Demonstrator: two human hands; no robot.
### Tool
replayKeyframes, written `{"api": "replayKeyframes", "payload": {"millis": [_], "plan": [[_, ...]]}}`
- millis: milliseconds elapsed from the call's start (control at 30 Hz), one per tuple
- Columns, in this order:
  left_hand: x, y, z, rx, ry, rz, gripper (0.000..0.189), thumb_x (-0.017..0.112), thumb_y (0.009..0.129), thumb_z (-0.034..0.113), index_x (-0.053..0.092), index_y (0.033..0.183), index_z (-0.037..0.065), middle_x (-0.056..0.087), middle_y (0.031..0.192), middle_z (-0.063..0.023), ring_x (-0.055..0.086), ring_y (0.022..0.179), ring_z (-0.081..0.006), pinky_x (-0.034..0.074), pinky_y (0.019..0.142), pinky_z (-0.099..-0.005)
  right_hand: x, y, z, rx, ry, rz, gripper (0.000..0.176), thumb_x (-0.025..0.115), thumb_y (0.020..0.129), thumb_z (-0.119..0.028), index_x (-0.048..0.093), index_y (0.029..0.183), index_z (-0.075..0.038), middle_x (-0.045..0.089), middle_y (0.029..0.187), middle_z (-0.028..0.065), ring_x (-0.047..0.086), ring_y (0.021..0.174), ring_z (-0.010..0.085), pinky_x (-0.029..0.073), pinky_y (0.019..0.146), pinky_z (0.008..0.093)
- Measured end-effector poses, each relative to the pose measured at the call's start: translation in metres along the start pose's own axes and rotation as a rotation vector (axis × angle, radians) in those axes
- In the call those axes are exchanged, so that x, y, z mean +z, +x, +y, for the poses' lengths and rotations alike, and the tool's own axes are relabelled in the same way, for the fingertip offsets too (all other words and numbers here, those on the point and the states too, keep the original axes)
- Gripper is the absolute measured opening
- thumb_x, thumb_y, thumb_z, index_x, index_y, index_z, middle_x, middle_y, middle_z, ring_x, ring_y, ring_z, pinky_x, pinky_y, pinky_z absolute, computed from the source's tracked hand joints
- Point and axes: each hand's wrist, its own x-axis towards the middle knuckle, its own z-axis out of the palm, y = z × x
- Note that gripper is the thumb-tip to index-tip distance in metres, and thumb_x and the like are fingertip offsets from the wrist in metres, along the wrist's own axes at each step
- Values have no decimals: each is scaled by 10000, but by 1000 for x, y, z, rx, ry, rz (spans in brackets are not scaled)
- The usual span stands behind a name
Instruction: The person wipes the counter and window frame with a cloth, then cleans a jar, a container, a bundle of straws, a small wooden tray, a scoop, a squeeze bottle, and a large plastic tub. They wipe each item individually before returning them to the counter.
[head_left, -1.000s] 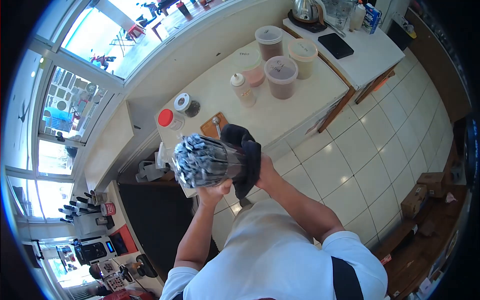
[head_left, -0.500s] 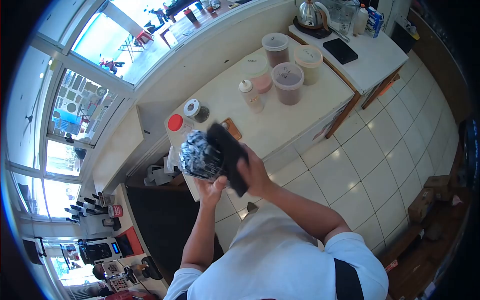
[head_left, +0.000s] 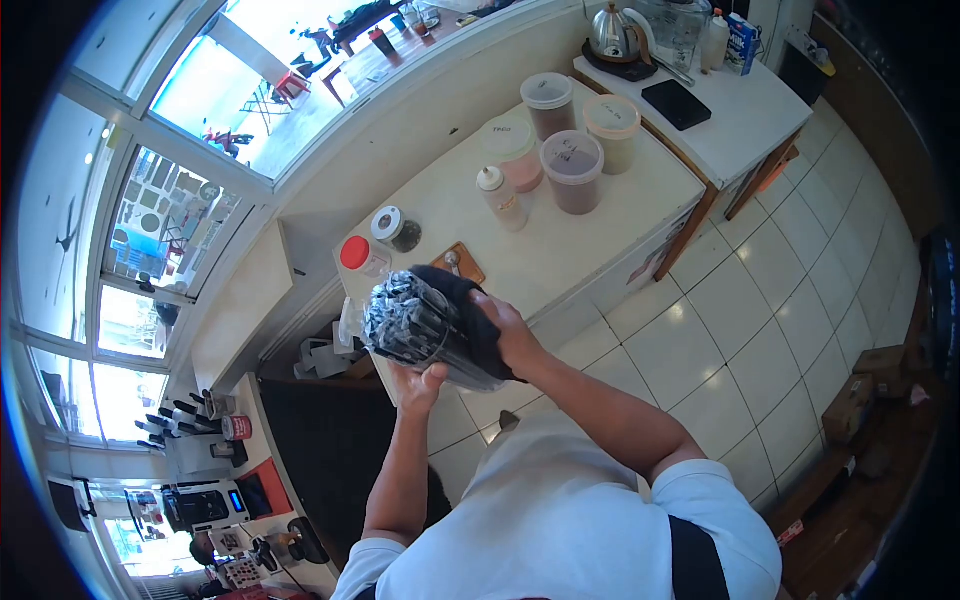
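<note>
A clear container point(head_left: 462, 362) packed with dark and white wrapped sticks, perhaps straws, is tilted with its top toward the upper left. My left hand point(head_left: 418, 388) grips its near side from below, thumb on the surface. In my right hand point(head_left: 512, 335) is a black cloth point(head_left: 468, 305), pressed round the far right side of the container. Just beyond on the white counter point(head_left: 440, 215) are a red-lidded jar point(head_left: 362, 257), a white-lidded jar point(head_left: 397, 231) and a small wooden tray point(head_left: 468, 262) with a metal scoop.
Several lidded tubs point(head_left: 572, 175) and a squeeze bottle point(head_left: 503, 200) stand on the counter. A side table point(head_left: 740, 125) holds a kettle point(head_left: 618, 38) and a black tablet point(head_left: 677, 105). Cardboard boxes point(head_left: 850, 405) lie at the right, and a knife block point(head_left: 190, 450) is at the left.
The black cloth has gone from standing out beside the container to lying wrapped against its side. My right hand has moved slightly right with it, and more of the container's body shows.
</note>
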Motion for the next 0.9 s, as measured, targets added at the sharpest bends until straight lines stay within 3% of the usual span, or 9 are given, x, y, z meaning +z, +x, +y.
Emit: {"api": "replayKeyframes", "payload": {"millis": [67, 167, 300, 433, 467, 567, 633, 767, 900], "plan": [[-7, -1, -1, -13, 30, -20, 1048, 880, 590, 633, 472, 1288, -33, 578, 1186, -86, 571, 1075, -197, 466, 942, -349, -8, -1, -7, 444, 739, -140, 490, 435, 1039, -357, 455, 1391, -17, 614, 1240, 120, 608, 1068, 161, 474, 966, 325], [-16, 3, -9, 36, 1, -13, 1051, 871, 594, 646, 478, 1295, -33, 587, 1183, -95, 569, 1082, -200, 462, 949, -360, -9, -5, 0, 613, 1137, -222, 464, 466, 1036, -259, 403, 1457, -76, 588, 1285, 71, 613, 1076, 148, 505, 942, 323], [10, 16, 20, 63, -149, -50, 1074, 760, 660, 742, 462, 1314, -57, 596, 1192, -111, 576, 1086, -209, 459, 952, -367, 1, -9, -28, 32, 548, -232, 460, 448, 1042, -306, 426, 1442, -78, 594, 1265, 65, 601, 1106, 157, 496, 981, 311], [-52, 18, -47, -18, 198, -52, 1149, 439, 749, 903, 391, 1391, -49, 580, 1232, -112, 575, 1109, -256, 431, 993, -405, 10, -19, -29, 419, 1200, -53, 425, 483, 1031, -281, 456, 1395, -63, 612, 1213, 59, 618, 1066, 175, 516, 943, 316], [-51, 17, -54, -43, 97, 98, 1062, 534, 758, 823, 392, 1390, -18, 578, 1222, -110, 578, 1103, -250, 461, 967, -399, 11, -24, -37, 484, 1324, 43, 408, 498, 1026, -268, 469, 1377, -60, 618, 1192, 59, 627, 1045, 181, 525, 924, 316], [-7, 9, -33, -15, 14, 387, 907, 730, 785, 634, 388, 1390, 50, 568, 1199, -104, 584, 1083, -236, 524, 903, -385, 25, -23, 0, 322, 1027, 297, 355, 503, 1027, -275, 542, 1275, -24, 650, 1111, 90, 650, 981, 224, 525, 856, 347], [12, 4, -22, 166, 245, 373, 862, 746, 805, 580, 376, 1391, 66, 561, 1191, -101, 585, 1063, -229, 532, 877, -379, 30, -29, 6, 172, 459, 390, 358, 493, 1036, -282, 566, 1256, -9, 664, 1071, 127, 653, 944, 247, 513, 849, 322], [3, 10, -2, -60, 3, 264, 949, 815, 758, 532, 356, 1400, 6, 547, 1219, -109, 569, 1087, -208, 488, 914, -359, 28, -29, 2, 1, -261, 420, 400, 458, 1041, -315, 603, 1125, 48, 656, 932, 201, 638, 874, 391, 489, 798, 426], [2, 13, 7, -125, -171, 250, 893, 813, 763, 526, 390, 1364, 19, 565, 1175, -88, 581, 1050, -194, 503, 880, -343, 37, -25, -17, -47, -378, 396, 463, 481, 1020, -377, 560, 1224, 30, 632, 961, 229, 604, 904, 444, 475, 859, 437]]}}
